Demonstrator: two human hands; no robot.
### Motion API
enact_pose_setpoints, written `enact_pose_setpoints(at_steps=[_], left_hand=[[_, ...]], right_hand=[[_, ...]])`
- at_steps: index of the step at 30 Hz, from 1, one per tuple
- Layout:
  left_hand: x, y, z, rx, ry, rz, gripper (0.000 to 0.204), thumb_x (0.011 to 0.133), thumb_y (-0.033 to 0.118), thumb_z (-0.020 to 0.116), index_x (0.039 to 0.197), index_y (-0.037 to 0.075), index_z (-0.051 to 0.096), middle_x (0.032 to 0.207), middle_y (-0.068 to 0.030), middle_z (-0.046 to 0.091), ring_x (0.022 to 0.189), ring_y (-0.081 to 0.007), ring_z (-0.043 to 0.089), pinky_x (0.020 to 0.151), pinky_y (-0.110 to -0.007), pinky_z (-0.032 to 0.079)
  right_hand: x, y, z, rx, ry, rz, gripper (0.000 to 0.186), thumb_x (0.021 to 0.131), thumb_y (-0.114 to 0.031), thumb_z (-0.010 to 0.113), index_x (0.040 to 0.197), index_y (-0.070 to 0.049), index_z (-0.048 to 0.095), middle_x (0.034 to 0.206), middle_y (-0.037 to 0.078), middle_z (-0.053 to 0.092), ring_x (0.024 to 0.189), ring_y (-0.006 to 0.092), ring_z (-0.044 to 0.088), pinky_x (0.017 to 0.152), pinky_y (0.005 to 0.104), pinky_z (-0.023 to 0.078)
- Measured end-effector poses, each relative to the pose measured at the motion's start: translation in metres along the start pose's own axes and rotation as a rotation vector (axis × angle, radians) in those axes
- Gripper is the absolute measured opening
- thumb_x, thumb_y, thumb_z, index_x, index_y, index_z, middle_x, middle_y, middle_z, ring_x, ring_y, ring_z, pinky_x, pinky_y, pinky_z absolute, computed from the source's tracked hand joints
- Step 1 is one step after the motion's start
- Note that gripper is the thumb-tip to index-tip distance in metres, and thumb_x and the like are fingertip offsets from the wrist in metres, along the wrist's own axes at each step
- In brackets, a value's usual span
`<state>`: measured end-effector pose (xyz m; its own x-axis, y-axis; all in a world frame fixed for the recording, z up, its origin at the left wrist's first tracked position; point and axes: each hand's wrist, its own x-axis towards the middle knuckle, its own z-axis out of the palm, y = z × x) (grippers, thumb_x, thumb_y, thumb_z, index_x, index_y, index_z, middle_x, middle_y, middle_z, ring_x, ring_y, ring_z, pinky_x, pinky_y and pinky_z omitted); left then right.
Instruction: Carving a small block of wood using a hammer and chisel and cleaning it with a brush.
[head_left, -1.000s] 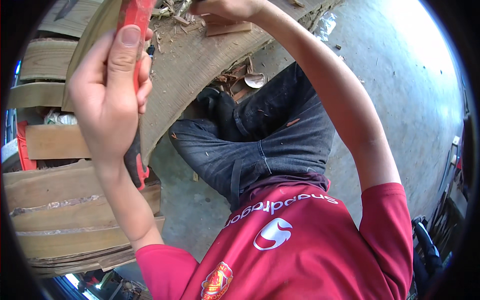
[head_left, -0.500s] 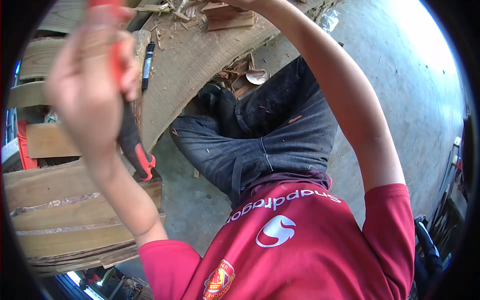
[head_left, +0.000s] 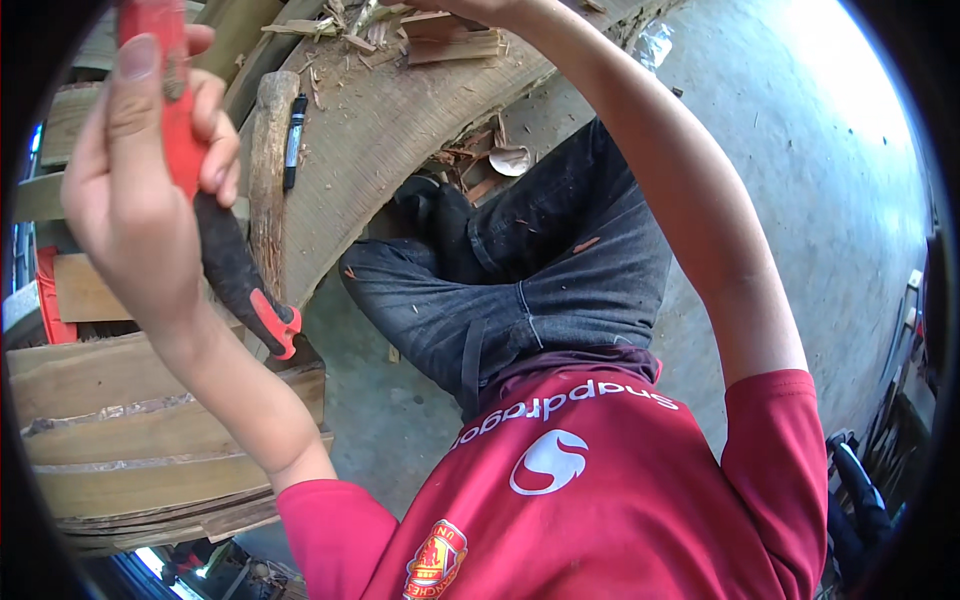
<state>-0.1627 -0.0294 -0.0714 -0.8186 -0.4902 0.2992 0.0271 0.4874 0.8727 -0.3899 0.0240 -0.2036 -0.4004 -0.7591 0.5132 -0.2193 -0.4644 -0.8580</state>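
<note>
My left hand [head_left: 140, 200] is wrapped round a tool with a red body and a black-and-red grip [head_left: 245, 270], held upright over the left side of a wooden slab [head_left: 355, 150]. A strip of rough bark-edged wood [head_left: 267, 180] lies beside it, along with a black-and-blue marker [head_left: 296, 140]. My right hand [head_left: 485, 8] is at the top edge, just above a small wooden block [head_left: 450, 45] among splinters; its fingers are mostly cut off by the frame.
Stacked boards [head_left: 130, 400] line the left. My crossed legs in dark jeans [head_left: 520, 270] are on the concrete floor [head_left: 780, 150], near bark scraps and a small pale round piece [head_left: 509, 160]. Crumpled clear plastic [head_left: 657, 45] is at upper right. Dark clutter runs along the right rim.
My left hand has moved leftward with the tool, uncovering the marker and the bark-edged strip. My right forearm shifted only slightly.
</note>
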Motion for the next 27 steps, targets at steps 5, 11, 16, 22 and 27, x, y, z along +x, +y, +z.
enact_pose_setpoints(at_steps=[5,11,16,22,27], left_hand=[[0.004,-0.019,0.020,0.091,-0.075,-0.122,0.032,0.099,0.032,0.053,0.098,0.001,0.063,0.063,0.0011,0.050,0.046,-0.0030,0.042,0.041,-0.019,0.032],[0.000,-0.017,0.013,0.098,-0.016,0.003,0.033,0.100,0.030,0.051,0.100,0.000,0.063,0.066,0.0005,0.051,0.047,-0.0037,0.043,0.041,-0.018,0.031],[-0.002,-0.014,0.019,0.035,-0.019,-0.069,0.034,0.100,0.031,0.052,0.100,-0.001,0.063,0.067,-0.0011,0.053,0.047,-0.0040,0.044,0.042,-0.018,0.032],[-0.002,-0.017,0.017,0.118,-0.087,-0.152,0.034,0.099,0.032,0.053,0.099,-0.001,0.063,0.063,0.0007,0.050,0.047,-0.0031,0.043,0.042,-0.019,0.032],[-0.004,-0.008,0.014,-0.090,0.021,0.005,0.035,0.101,0.031,0.049,0.105,-0.001,0.062,0.068,-0.0001,0.051,0.049,-0.0039,0.044,0.042,-0.018,0.031]], right_hand=[[-0.008,0.001,0.000,-0.060,0.017,0.088,0.014,0.068,-0.009,0.067,0.062,-0.005,0.054,0.058,-0.005,0.047,0.054,0.0068,0.043,0.049,0.0265,0.035],[-0.002,-0.027,0.016,-0.316,0.131,0.348,0.015,0.068,-0.010,0.070,0.064,-0.005,0.057,0.059,-0.005,0.050,0.054,0.0065,0.045,0.050,0.0271,0.037],[-0.009,0.001,-0.001,-0.011,0.055,0.054,0.014,0.067,-0.009,0.069,0.062,-0.004,0.056,0.058,-0.004,0.051,0.053,0.0065,0.046,0.049,0.0273,0.037],[0.001,0.013,0.000,-0.099,0.042,0.064,0.013,0.066,-0.008,0.068,0.062,-0.004,0.057,0.058,-0.004,0.049,0.054,0.0069,0.045,0.050,0.0266,0.036],[-0.001,0.015,-0.006,-0.064,0.010,0.014,0.016,0.065,-0.008,0.068,0.062,-0.005,0.052,0.058,-0.005,0.045,0.055,0.0070,0.043,0.051,0.0274,0.036]])
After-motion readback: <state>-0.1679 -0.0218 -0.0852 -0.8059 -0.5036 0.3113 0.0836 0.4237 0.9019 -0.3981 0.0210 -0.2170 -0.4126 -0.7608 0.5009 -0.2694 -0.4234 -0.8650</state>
